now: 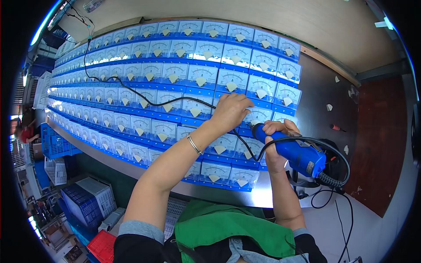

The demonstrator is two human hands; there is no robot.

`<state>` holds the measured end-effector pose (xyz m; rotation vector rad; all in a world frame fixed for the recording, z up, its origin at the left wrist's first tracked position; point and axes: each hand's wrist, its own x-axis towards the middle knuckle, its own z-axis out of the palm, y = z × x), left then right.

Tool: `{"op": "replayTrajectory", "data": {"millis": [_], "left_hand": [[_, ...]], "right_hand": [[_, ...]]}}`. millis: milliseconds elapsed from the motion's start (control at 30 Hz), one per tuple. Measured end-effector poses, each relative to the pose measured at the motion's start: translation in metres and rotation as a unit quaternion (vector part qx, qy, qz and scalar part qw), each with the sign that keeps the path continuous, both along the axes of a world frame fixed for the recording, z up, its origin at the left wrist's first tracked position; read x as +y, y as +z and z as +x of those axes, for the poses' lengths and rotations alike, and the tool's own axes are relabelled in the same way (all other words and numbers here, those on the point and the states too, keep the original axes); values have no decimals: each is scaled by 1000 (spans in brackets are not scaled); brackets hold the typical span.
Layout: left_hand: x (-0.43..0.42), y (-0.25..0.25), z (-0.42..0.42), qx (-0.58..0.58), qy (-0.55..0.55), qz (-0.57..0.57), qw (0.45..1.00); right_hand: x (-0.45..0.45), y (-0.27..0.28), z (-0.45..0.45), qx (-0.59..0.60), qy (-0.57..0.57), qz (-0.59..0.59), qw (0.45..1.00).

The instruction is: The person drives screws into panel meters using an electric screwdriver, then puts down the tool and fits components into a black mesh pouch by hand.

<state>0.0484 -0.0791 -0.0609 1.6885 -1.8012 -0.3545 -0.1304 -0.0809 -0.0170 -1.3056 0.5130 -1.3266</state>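
My right hand (279, 133) is wrapped around a blue electric screwdriver (300, 155), which lies tilted with its dark nose pointing left. The nose is at the lower edge of a panel meter (258, 115), and the bit is mostly hidden. Just above and left of it, my left hand (231, 111) rests over the meters with its fingers bent and drawn together. Whatever those fingers hold, if anything, cannot be made out. Rows of clear-faced panel meters (203, 75) on blue bases surround both hands, many with a cream fan-shaped piece on the front.
A black cable (153, 104) runs across the meters and under my left wrist. To the right, a small red-handled screwdriver (337, 127) and loose cream pieces (329, 107) lie on the dark tabletop. Blue crates (57, 140) and a red crate (101, 245) stand left; a person (26, 131) is far left.
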Motion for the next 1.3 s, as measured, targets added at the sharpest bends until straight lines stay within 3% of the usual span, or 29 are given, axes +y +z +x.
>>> {"op": "replayTrajectory", "data": {"millis": [133, 167, 233, 300, 367, 433, 700, 1100, 1133, 1167, 1233, 1300], "left_hand": [[0, 0, -1, 6, 3, 1, 1000], [-2, 0, 1, 2, 0, 3, 1000], [1, 0, 0, -3, -4, 11, 1000], [3, -1, 1, -28, -16, 6, 999], [3, 6, 7, -41, -10, -28, 999], [7, 19, 23, -42, 2, -81, 996], [29, 30, 64, -102, -53, 72, 991], [24, 20, 63, -57, -49, 86, 993], [24, 20, 64, -53, -51, 90, 993], [23, 20, 65, -50, -54, 93, 993], [24, 18, 65, -43, -57, 98, 993], [22, 18, 66, -42, -57, 92, 993]], "right_hand": [[-6, 14, -5, 170, 82, -60, 980], [-2, -5, 7, 80, 45, -172, 981], [5, -9, 17, 21, 33, -216, 976], [5, -18, 17, -11, 25, -155, 988], [-10, -3, -6, 141, 85, -55, 985], [-7, 6, 2, 37, 62, -9, 997], [-1, 0, 19, 10, 63, -41, 997], [-1, -2, 24, 41, 86, -72, 993], [-10, 6, 15, 182, 161, -94, 966], [-11, -1, 21, 166, 148, -176, 959], [4, -6, 41, 17, 77, -215, 973], [4, -21, 44, -16, 54, -152, 987]]}}
